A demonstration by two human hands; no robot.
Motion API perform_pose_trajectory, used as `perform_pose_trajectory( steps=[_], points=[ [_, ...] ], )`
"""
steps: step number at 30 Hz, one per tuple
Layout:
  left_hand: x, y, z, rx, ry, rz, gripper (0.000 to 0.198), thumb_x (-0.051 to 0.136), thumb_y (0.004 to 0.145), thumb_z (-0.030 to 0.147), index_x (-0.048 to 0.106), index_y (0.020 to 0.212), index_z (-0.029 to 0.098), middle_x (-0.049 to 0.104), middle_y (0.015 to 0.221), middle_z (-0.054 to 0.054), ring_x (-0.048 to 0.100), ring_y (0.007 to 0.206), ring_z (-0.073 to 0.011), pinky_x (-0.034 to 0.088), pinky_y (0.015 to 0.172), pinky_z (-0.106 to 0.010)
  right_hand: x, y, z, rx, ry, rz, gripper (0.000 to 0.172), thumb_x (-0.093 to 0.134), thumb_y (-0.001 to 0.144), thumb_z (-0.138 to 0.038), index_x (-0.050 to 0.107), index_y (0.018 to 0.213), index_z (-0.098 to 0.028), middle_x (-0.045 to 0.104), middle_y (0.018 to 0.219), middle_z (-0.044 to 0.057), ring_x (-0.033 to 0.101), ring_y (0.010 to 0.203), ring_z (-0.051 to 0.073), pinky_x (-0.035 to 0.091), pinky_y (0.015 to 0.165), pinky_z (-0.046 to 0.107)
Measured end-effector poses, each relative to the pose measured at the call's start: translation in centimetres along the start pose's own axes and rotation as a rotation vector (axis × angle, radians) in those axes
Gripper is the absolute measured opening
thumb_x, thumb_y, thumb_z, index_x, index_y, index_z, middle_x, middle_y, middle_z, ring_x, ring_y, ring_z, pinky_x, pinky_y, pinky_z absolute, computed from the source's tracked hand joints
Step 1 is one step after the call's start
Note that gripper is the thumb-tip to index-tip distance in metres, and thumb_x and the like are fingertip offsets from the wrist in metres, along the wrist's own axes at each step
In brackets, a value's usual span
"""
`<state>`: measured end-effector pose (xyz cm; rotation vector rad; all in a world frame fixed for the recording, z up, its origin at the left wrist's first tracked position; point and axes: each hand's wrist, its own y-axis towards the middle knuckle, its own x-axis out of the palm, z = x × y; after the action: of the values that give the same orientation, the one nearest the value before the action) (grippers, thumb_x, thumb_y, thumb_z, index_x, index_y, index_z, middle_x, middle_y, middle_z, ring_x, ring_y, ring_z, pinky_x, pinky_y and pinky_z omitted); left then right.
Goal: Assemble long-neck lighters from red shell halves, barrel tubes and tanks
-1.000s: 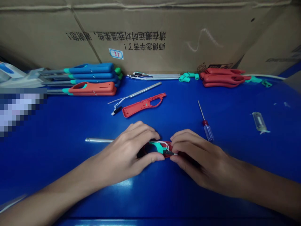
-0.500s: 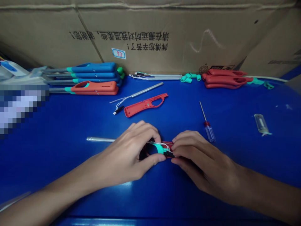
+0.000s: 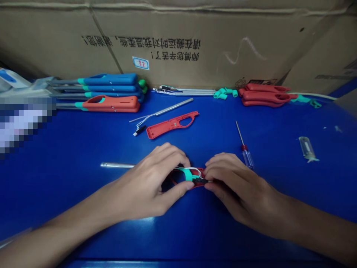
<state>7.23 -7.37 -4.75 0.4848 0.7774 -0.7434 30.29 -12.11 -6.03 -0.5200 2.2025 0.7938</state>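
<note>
- Position: red handle shell (image 3: pixel 201 171) lies open-side up at the near centre of the blue tabletop (image 3: pixel 178 238), between both hands; metal tube (image 3: pixel 117 165) extends left from beneath the left hand.
- Left hand (image 3: pixel 156 178): thumb and index curved apart, bracing the shell around its finger opening, beside the teal insert (image 3: pixel 188 175).
- Right hand (image 3: pixel 242 186): thumb and fingertips nearly together, pinching the right end of the black part (image 3: pixel 199 181); the far side of the grip is hidden.
- Seating: the step appears to be fitting the black part. Brace the shell flat and press level, without forcing the teal insert.
- Wires: white wires (image 3: pixel 192 168) arch over the shell's far side. Route them inside the wall, clear of the rim, to avoid pinching.
- Edges: loose shell half (image 3: pixel 164 126) and spare tube (image 3: pixel 174 107) limit travel on the far side; screwdriver (image 3: pixel 247 152) lies just beyond the right hand.
- Room: the near tabletop offers open space; draw the elbows back that way. Cardboard wall (image 3: pixel 178 22) closes the far edge.
</note>
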Motion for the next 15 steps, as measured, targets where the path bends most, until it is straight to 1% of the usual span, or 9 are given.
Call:
perform_pose_trajectory(
  steps=[5,9,12,15],
  points=[
    [0.17,-0.13,-0.37,0.146,0.023,0.061,0.018,0.059,0.09,0.019,0.059,0.107,0.013,0.061,0.101,-0.007,0.055,0.097,-0.0177,0.047,0.087,-0.032,0.09,0.0,-0.22,0.059,0.032,-0.024,0.007,0.05,0.094,-0.008,0.055,0.098,-0.012,0.061,0.095,0.009,0.055,0.097,0.02,0.048,0.088,0.039],
    [0.22,-0.13,-0.56,0.214,0.076,0.044,0.015,0.058,0.09,0.016,0.063,0.104,0.014,0.059,0.101,-0.008,0.054,0.095,-0.0186,0.047,0.088,-0.034,0.1,0.11,-0.3,0.071,0.029,-0.038,0.008,0.049,0.095,-0.008,0.055,0.098,-0.011,0.061,0.095,0.01,0.055,0.096,0.02,0.048,0.088,0.04],
    [0.25,-0.1,-0.69,0.244,0.1,0.046,0.019,0.059,0.089,0.015,0.064,0.108,0.014,0.06,0.104,-0.009,0.054,0.097,-0.0196,0.048,0.088,-0.035,0.04,0.14,-0.27,0.056,0.004,-0.035,0.009,0.05,0.094,-0.008,0.055,0.101,-0.011,0.061,0.099,0.01,0.053,0.101,0.02,0.048,0.09,0.039],
    [0.34,-0.08,-0.72,0.27,0.094,0.065,0.024,0.06,0.088,0.014,0.063,0.112,0.014,0.061,0.106,-0.01,0.054,0.098,-0.0197,0.048,0.089,-0.036,-0.09,0.09,-0.15,0.01,-0.021,-0.037,0.01,0.052,0.094,-0.009,0.057,0.103,-0.011,0.061,0.105,0.01,0.05,0.108,0.02,0.047,0.095,0.037]
  ],
)
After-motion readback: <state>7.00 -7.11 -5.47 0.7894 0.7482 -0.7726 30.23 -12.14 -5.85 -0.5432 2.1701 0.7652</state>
